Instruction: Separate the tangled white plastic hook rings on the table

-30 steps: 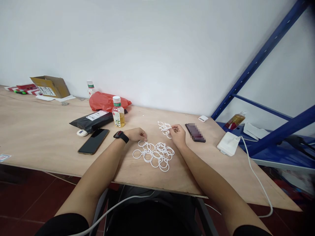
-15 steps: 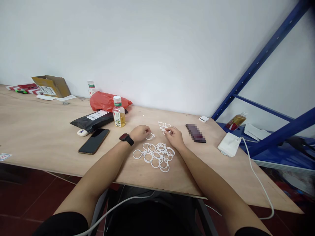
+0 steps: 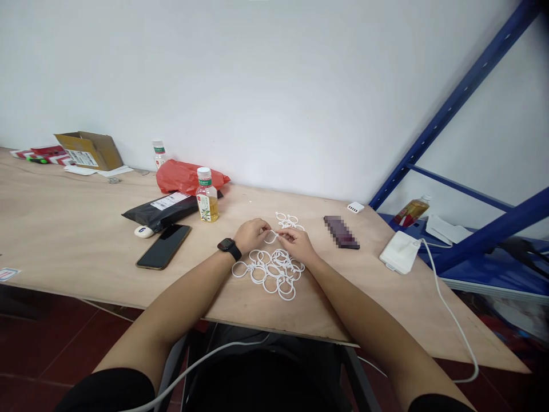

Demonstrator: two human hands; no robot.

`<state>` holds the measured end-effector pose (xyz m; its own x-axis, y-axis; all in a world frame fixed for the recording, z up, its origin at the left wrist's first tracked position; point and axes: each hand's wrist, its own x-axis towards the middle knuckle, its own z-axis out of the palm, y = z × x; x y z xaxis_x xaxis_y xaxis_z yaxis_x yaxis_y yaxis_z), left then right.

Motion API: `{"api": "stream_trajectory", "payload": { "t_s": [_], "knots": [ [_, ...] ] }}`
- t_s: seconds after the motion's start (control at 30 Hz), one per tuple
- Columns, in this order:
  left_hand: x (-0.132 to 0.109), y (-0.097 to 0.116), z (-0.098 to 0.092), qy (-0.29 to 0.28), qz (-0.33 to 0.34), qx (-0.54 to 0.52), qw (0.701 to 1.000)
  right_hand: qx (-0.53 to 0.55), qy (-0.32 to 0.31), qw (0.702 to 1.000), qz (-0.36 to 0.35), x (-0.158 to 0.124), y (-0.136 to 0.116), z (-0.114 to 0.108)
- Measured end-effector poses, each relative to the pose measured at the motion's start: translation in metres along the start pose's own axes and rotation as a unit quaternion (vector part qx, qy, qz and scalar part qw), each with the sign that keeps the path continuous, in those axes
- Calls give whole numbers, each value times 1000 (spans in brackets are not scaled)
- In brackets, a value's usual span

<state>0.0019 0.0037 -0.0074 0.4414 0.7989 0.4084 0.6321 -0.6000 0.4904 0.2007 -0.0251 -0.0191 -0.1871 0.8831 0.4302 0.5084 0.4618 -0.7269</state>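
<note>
Grip: left hand (image 3: 252, 234) and right hand (image 3: 298, 245) – both closed, fingertips pinching one white plastic ring (image 3: 270, 237) between them.
Ring's place: held just above the main ring pile (image 3: 274, 270), at its 12 o'clock, over the plywood table (image 3: 77, 229).
Ring's look: thin, smooth, slightly flexible-looking, with a small clasp-like end.
Risk: the pile's rings look interlinked – a hard tug could snag them, or a slip could drop the ring into the smaller ring cluster (image 3: 287, 219) at 12 o'clock.

Our pale plywood table (image 3: 72, 229) carries a heap of white plastic rings (image 3: 268, 280) just nearer us than our fingers (image 3: 291, 237), more rings (image 3: 287, 220) just beyond them, a black smartphone (image 3: 163, 246) to their left, and a white corded charger (image 3: 401, 252) well right.
</note>
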Motion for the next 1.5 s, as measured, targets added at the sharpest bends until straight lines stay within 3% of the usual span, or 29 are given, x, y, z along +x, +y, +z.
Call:
{"api": "stream_trajectory", "payload": {
  "t_s": [0.17, 0.47, 0.57, 0.67, 0.73, 0.9, 1.1, 1.23, 1.5],
  "knots": [
    [-1, 0, 0, -3, 16, -16, 1000, 23, 7, 1000, 10, 0, 2, 2],
    [-1, 2, 0, -17, 25, -29, 999, 85, -33, 996, 9, 2, 7, 2],
    [-1, 1, 0, -5, 21, -28, 999, 85, -4, 996, 11, 2, 9, 3],
    [0, -1, -3, 16, 16, -29, 999, 57, 67, 996, 10, 4, 11, 0],
    [0, -3, -7, -13, 24, -37, 999, 20, 113, 993, 15, 6, 14, -6],
    [-2, -5, -15, -168, 43, -66, 983, -77, 161, 984, 26, 12, 25, -19],
    [-3, -4, -6, -216, 62, -48, 973, -83, 127, 988, 2, 10, 24, -18],
    [-1, -6, -5, -204, 62, -18, 977, -66, 97, 993, -33, 8, 17, -12],
    [0, -2, -10, -61, -45, -30, 997, -74, 20, 994, -72, 3, 8, -6]
  ]
}}
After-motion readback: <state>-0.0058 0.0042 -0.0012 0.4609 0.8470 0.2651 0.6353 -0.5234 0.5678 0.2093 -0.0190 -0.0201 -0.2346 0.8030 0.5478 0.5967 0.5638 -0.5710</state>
